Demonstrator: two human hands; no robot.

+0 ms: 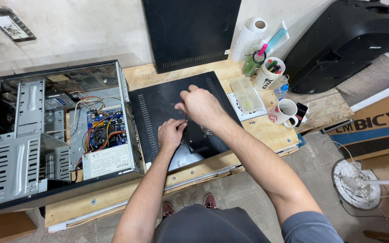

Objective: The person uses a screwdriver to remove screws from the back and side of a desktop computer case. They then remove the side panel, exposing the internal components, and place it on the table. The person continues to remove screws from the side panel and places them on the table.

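My bench is a pale plywood board (266, 128) across the middle of the frame. On it at left lies the open computer case (59, 135); at centre a flat black side panel (158, 108); to its right a clear parts box (245, 93) and white mug (286, 111); above, a pen cup (266, 76) and paper roll (248, 38).

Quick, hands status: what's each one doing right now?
Left hand: closed, pressing on the black side panel.
Right hand: closed around a thin dark tool, tip down at the panel.
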